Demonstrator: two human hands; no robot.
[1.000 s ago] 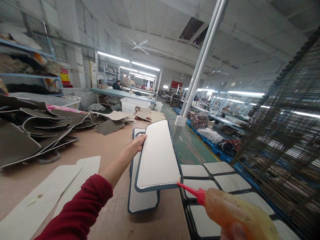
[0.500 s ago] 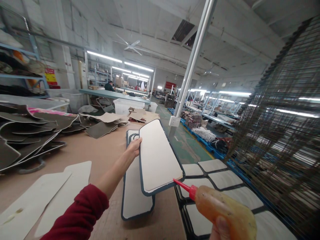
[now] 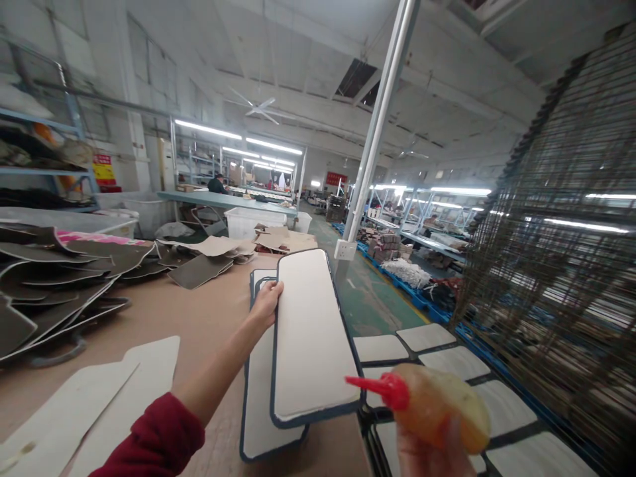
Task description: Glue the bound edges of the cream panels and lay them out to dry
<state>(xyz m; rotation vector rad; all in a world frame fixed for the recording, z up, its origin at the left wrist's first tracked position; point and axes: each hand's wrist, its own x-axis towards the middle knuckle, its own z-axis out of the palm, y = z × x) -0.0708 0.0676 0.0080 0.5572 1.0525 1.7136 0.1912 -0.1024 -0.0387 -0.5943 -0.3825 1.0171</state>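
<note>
My left hand [image 3: 267, 304] grips the left edge of a long white panel [image 3: 308, 338] with a dark blue rim, lifted a little over a like panel [image 3: 259, 397] lying on the brown table [image 3: 199, 318]. My right hand [image 3: 432, 454], low at the frame's bottom, holds a squeeze bottle [image 3: 437, 404] of amber glue with a red nozzle pointing left, just off the lifted panel's near right corner. The bottle is blurred. My left sleeve is dark red.
Dark curved cut pieces [image 3: 64, 271] pile up at the table's left. Flat white shapes [image 3: 89, 404] lie near me. White rimmed panels [image 3: 447, 361] rest on a rack to the right. A wire rack [image 3: 561, 265] stands at the far right, a metal post [image 3: 372, 146] ahead.
The bottle has swung so its nozzle points more sideways and sits lower in the frame. The lifted panel shifted slightly, its near end swinging back to the left.
</note>
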